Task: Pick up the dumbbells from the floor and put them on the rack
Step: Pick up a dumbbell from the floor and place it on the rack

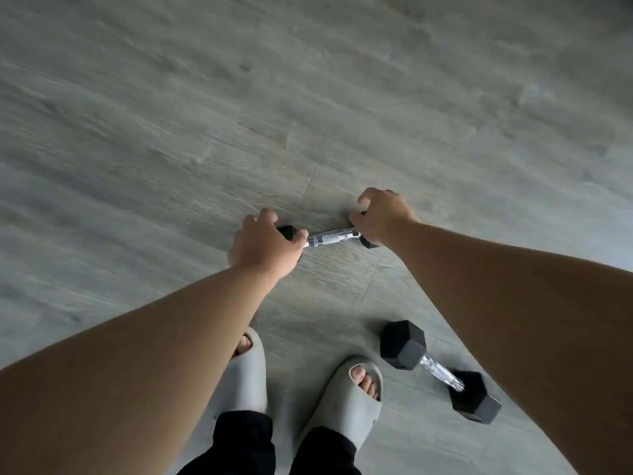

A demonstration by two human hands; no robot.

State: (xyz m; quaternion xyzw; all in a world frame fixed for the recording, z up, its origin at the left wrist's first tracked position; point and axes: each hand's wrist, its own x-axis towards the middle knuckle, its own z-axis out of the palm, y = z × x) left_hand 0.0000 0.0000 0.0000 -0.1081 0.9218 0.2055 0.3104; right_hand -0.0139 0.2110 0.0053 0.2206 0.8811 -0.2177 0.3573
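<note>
At frame centre, the left hand [265,246] and right hand [382,214] each curl over a head of the black hexagonal chrome-handled dumbbell [329,238]; likely heavy and rigid; the knurled handle offers surer grip; a second dumbbell [440,370] lies lower right.

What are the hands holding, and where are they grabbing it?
Both hands grip one dumbbell by its black ends: left hand on one, right hand on the other.

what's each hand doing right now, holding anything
Left hand: closed over one black end of the far dumbbell.
Right hand: closed over the other end of the same dumbbell.
</note>
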